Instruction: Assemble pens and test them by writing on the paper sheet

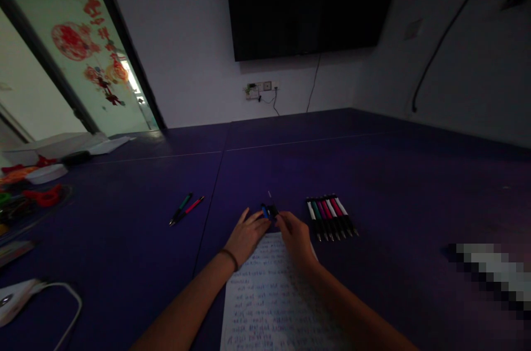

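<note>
My left hand (246,237), with a dark band at the wrist, rests over the top of a handwritten sheet. Its fingertips close around a blue pen barrel (264,210); the thumb is hidden. My right hand (296,233) pinches a black pen part (273,211) right beside the barrel. A thin, pale refill (269,194) sticks up from around that black part; exactly how they join is too small to make out. Both hands nearly meet above the sheet of paper (265,295), which lies under my forearms.
Right of my hands, several pens (332,217) lie in a neat row. A green pen (181,208) and a pink pen (193,206) lie crossed at left. Farther left are a white device with a cable (68,286) and red scissors-like handles (45,195). A blurred block covers something at right.
</note>
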Demonstrator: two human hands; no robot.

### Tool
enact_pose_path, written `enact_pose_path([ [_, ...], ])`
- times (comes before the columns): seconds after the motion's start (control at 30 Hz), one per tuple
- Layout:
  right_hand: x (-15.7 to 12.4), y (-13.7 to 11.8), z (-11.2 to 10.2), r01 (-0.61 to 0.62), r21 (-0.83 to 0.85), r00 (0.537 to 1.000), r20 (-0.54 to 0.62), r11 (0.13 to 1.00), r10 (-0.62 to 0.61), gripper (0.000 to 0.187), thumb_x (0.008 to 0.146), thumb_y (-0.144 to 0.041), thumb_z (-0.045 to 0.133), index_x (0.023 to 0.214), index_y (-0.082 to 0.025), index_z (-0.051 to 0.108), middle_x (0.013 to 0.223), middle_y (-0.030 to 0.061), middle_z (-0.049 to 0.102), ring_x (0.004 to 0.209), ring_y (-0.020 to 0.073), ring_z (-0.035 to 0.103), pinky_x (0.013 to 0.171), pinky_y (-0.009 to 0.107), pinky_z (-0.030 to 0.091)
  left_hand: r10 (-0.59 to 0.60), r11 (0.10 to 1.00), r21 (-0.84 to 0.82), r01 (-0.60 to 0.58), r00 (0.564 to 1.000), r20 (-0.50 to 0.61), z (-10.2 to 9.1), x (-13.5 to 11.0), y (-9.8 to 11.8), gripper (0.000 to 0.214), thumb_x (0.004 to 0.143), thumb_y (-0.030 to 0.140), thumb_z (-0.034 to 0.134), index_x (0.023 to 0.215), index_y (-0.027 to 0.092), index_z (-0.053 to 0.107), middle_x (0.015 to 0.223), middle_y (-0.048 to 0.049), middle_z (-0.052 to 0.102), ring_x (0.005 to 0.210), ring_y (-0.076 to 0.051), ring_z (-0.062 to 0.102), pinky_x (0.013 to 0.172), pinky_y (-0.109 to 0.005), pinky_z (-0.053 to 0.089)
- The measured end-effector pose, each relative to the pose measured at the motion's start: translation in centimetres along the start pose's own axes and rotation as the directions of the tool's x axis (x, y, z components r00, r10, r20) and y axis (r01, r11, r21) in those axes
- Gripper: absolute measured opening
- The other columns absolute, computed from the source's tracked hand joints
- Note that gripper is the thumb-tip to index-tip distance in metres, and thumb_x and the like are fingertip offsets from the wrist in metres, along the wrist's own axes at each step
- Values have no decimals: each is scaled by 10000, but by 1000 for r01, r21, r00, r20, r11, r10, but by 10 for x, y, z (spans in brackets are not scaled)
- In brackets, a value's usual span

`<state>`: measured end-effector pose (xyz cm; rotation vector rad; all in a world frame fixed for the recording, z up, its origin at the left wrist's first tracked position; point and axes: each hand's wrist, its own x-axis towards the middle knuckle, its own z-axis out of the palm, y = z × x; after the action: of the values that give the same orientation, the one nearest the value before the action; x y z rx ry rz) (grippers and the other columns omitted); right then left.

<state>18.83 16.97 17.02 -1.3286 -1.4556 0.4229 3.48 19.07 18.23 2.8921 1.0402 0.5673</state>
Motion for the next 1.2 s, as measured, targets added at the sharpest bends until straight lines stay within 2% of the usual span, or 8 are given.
enact_pose_path([
  [0.17, 1, 4, 2, -22, -37, 1000, -17, 999, 22, 219, 760, -281, 411, 786, -152, 587, 699, 51, 625, 617, 148, 568, 587, 243, 423, -28, 994, 109, 29, 1000, -13, 3, 0, -3, 250, 815, 171, 381, 998, 230, 541, 1008, -42, 554, 1042, -162, 435, 964, -412, 235],
  [0.3, 2, 5, 2, -51, -94, 999, -23, 994, 49, 239, 759, -273, 411, 808, -147, 609, 737, 65, 638, 659, 163, 576, 613, 259, 429, 11, 997, 72, -11, 1000, 3, 4, 0, -10, 233, 806, 115, 382, 969, 182, 533, 1028, -40, 549, 1047, -147, 422, 937, -347, 290],
  [0.43, 4, 5, 0, -47, -199, 998, -39, 979, 40, 204, 734, -261, 467, 788, -150, 630, 737, 66, 642, 714, 175, 572, 664, 270, 426, 5, 998, 54, -7, 999, 32, 1, 0, -18, 186, 809, 169, 403, 948, 164, 526, 899, -37, 566, 904, -142, 467, 814, -294, 385],
  [0.57, 5, 6, -2, -54, -282, 999, -15, 958, 52, 201, 750, -259, 469, 788, -164, 643, 705, 51, 640, 691, 163, 562, 648, 260, 417, -154, 979, 131, 156, 988, -25, 1, 0, -22, 151, 794, 269, 446, 817, 165, 553, 841, -44, 542, 816, -157, 483, 732, -310, 406],
  [0.67, 6, 6, -5, -34, -362, 999, -8, 931, 33, 197, 756, -254, 474, 793, -180, 653, 722, 45, 646, 706, 168, 545, 649, 263, 407, -259, 957, 110, 268, 962, -86, 3, -1, -22, 195, 818, 296, 399, 837, 172, 549, 850, -37, 528, 759, -127, 506, 678, -257, 413],
  [0.9, 5, 2, -11, 134, -530, 976, 217, 837, -19, 140, 701, -191, 550, 758, -224, 673, 741, 31, 653, 744, 191, 509, 659, 276, 392, -447, 885, 51, 463, 875, -184, 5, -4, -22, 283, 839, 364, 319, 899, 205, 546, 834, -24, 566, 710, -129, 553, 622, -240, 425],
  [1.07, 5, -1, -10, 207, -581, 959, 279, 787, -46, 144, 725, -262, 535, 754, -228, 672, 767, 40, 643, 753, 196, 499, 689, 299, 401, -372, 924, -15, 383, 887, -274, 10, -3, -25, 251, 842, 284, 333, 982, 170, 507, 889, -59, 565, 806, -147, 546, 725, -279, 442],
  [1.2, 7, -1, -4, 279, -624, 956, 250, 730, -152, 272, 788, -313, 441, 997, -244, 601, 1104, 33, 554, 976, 238, 437, 816, 362, 368, -296, 953, -30, 302, 902, -313, 14, -2, -23, 252, 843, 203, 308, 1010, 158, 492, 885, -66, 569, 847, -152, 532, 769, -307, 441],
])
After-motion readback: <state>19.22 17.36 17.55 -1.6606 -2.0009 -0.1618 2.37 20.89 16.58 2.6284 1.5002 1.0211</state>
